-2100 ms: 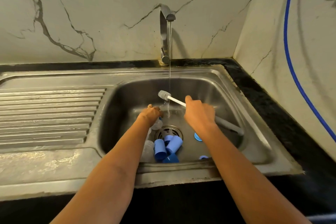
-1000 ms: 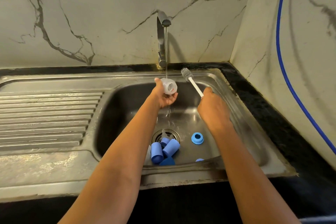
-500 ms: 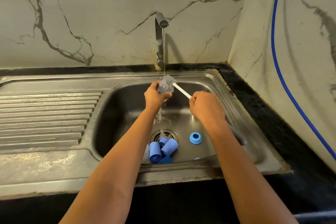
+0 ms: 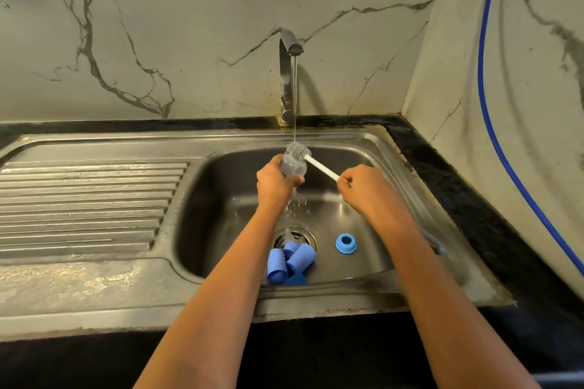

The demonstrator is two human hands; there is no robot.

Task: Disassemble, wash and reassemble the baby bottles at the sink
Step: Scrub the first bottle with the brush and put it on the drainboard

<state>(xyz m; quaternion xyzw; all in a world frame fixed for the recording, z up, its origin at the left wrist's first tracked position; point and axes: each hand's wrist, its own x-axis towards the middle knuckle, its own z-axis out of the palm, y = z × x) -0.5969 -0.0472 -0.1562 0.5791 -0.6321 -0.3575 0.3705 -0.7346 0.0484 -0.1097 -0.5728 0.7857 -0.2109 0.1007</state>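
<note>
Left hand (image 4: 275,181) curled round clear bottle (image 4: 293,166), held up over sink (image 4: 221,199) basin. Brush (image 4: 320,167) bristle head sits at bottle mouth just above that hand, under tap (image 4: 287,79) stream. Right hand (image 4: 363,188) pinches white brush handle, just right of bottle. Blue caps (image 4: 292,259) piled by drain below left hand; blue ring (image 4: 346,242) on basin floor below right hand.
</note>
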